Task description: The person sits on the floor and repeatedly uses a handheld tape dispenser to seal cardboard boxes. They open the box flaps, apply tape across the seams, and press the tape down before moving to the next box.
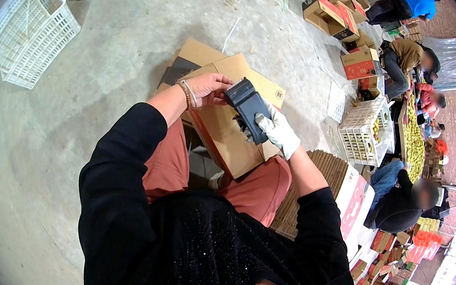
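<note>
My right hand (279,130), in a white glove, holds a black box-shaped hand tool (252,115) tilted above a cardboard carton. Its exact kind is unclear. My left hand (208,89) is bare, with a beaded bracelet and a bangle at the wrist. Its fingertips are at the tool's upper end; whether they pinch something there is hard to make out. Below both hands the brown carton (230,155) with a red side stands between my knees. More cardboard (197,51) lies behind it, partly hidden.
A stack of flattened cartons (315,174) is close by my right leg. White plastic crates (35,43) stand far left; another crate (362,132) holding fruit is at right. Several people work along a fruit-covered table (413,138). Printed cartons (330,16) lie at the upper right.
</note>
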`<move>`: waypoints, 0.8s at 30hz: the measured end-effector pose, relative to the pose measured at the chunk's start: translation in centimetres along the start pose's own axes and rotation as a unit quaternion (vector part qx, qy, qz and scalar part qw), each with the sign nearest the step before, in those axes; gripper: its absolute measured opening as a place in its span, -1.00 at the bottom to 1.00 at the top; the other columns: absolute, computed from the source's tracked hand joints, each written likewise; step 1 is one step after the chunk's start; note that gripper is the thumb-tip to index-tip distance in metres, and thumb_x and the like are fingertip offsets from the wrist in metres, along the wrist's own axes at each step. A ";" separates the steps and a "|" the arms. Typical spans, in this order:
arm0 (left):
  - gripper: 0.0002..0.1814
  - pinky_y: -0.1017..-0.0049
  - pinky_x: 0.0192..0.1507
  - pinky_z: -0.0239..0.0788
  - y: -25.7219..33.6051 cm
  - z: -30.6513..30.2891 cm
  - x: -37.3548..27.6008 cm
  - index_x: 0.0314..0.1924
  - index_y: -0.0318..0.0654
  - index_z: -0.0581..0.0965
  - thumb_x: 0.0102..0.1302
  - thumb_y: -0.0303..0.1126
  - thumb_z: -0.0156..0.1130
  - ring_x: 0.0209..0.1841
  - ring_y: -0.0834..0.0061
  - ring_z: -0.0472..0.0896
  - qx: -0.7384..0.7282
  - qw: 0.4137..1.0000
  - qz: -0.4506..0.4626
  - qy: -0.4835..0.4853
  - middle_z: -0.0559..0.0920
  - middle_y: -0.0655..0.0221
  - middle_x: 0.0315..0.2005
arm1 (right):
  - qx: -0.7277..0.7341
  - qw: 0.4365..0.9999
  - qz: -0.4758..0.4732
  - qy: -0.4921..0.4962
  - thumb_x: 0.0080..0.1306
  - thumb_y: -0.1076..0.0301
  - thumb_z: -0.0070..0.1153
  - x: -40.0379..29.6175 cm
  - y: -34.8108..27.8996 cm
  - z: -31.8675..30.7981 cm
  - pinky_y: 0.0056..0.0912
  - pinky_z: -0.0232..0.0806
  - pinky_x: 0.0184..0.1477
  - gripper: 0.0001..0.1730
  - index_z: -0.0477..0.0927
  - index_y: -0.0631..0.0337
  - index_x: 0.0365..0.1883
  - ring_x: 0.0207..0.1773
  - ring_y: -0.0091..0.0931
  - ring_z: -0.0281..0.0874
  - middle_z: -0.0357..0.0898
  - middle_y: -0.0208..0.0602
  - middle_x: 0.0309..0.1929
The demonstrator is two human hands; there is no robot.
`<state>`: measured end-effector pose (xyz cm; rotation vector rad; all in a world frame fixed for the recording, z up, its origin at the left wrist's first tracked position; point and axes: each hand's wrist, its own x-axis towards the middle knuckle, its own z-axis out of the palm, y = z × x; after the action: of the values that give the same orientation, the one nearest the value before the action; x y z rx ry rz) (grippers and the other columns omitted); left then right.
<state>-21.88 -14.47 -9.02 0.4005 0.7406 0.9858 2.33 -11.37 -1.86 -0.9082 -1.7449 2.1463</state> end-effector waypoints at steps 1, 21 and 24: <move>-0.82 0.53 -0.21 0.51 0.1 0.0 0.0 -0.13 -0.23 0.47 0.25 -0.46 0.14 -0.21 0.56 0.57 0.016 1.000 0.001 -0.004 0.55 0.43 -0.25 | 0.000 1.000 0.000 -0.005 0.14 -0.07 0.21 0.0 -0.1 0.0 -0.43 0.39 -0.01 -0.06 0.11 0.28 0.32 0.03 -0.51 0.46 0.41 -0.29 0.09; -0.75 0.28 -0.26 0.41 13.3 -2.4 -1.0 -0.35 -0.32 0.58 0.10 -0.33 0.00 -0.34 0.11 0.59 0.629 0.705 0.153 0.289 0.62 0.05 -0.42 | 0.068 0.998 0.003 0.008 0.28 0.09 0.08 -3.3 0.8 -1.2 -0.48 0.48 -0.36 -0.30 0.15 0.21 0.27 -0.30 -0.60 0.51 0.51 -0.34 -0.13; -0.73 0.28 -0.17 0.42 12.7 -3.6 2.4 -0.32 -0.34 0.59 0.14 -0.34 -0.01 -0.24 0.07 0.58 0.738 0.589 0.129 0.303 0.62 0.03 -0.34 | 0.028 0.996 0.071 0.037 0.29 0.16 0.06 -2.5 0.1 -1.0 -0.47 0.48 -0.38 -0.35 0.16 0.22 0.27 -0.31 -0.60 0.51 0.52 -0.33 -0.15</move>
<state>-31.39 -6.03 -4.60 1.7156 2.1594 0.4995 4.90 -11.93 -1.27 -1.1130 -1.6203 2.2050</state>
